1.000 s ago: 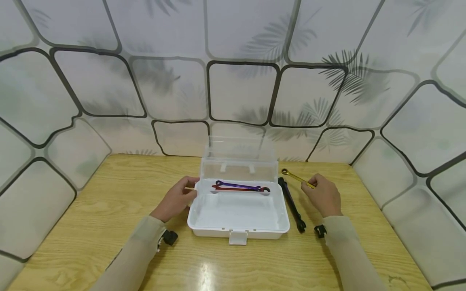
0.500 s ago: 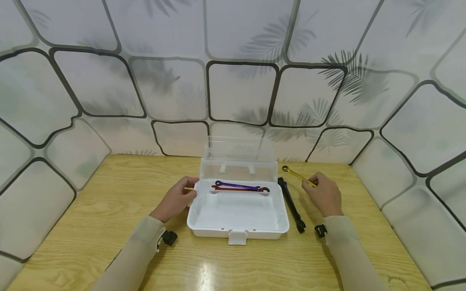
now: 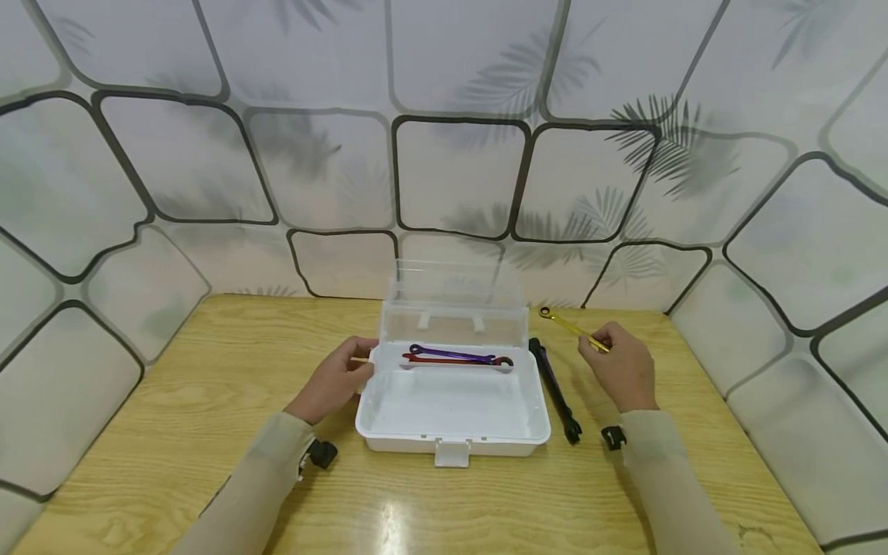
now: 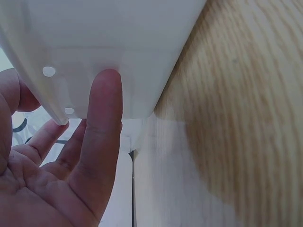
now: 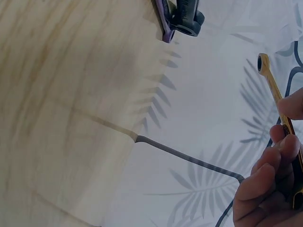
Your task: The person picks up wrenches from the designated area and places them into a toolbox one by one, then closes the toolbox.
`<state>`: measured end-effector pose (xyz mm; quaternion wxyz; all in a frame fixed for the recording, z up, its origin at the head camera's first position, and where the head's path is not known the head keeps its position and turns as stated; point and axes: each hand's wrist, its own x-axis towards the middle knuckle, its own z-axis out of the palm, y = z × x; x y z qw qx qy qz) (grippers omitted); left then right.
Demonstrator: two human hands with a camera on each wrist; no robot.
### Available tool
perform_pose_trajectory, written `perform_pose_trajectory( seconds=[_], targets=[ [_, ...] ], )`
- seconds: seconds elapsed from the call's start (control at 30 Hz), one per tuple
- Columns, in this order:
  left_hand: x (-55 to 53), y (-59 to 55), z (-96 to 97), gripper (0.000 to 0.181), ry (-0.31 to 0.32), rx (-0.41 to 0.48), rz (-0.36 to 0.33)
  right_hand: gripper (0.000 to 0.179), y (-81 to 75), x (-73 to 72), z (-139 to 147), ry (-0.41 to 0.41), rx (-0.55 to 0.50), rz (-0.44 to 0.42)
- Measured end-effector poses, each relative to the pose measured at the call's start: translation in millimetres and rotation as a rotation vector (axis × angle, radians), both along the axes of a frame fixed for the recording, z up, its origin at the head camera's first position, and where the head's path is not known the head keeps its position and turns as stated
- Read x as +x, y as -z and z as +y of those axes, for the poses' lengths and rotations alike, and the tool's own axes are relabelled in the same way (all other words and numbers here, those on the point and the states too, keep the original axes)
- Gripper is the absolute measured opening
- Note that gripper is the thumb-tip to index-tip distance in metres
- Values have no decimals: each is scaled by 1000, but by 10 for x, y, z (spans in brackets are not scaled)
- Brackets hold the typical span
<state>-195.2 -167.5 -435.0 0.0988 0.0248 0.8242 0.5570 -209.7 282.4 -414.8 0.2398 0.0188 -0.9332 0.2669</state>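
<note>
My right hand (image 3: 620,368) pinches a gold combination wrench (image 3: 574,329) near one end, its ratchet ring end pointing up and left. The right wrist view shows the gold wrench (image 5: 272,82) between thumb and fingers. My left hand (image 3: 336,381) rests against the left side of a white plastic toolbox (image 3: 454,445). In the left wrist view a straight finger (image 4: 105,109) touches the outer wall of the box (image 4: 137,28). Inside the box, toward the back, lie a purple wrench (image 3: 451,354) and a red wrench (image 3: 444,360). Dark wrenches (image 3: 553,389) lie just right of the box.
The toolbox's clear lid (image 3: 454,320) stands raised at the back, near the patterned wall covering (image 3: 461,177). A white latch (image 3: 452,453) hangs at the box's front. Wood-grain table (image 3: 416,509) surrounds the box.
My right hand has shifted slightly right and upward with the gold wrench, whose ring end has risen a little. My left hand and the toolbox have stayed nearly still.
</note>
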Motion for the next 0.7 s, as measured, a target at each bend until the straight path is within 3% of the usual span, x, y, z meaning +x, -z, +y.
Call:
perform_pose_trajectory(
  seconds=[0.33, 0.7],
  targets=[
    [-2, 5, 1, 45, 2, -57, 57, 14, -4, -33, 6, -39, -27, 108],
    [-2, 4, 31, 44, -21, -56, 60, 12, -22, -25, -28, -51, -48, 189]
  ],
)
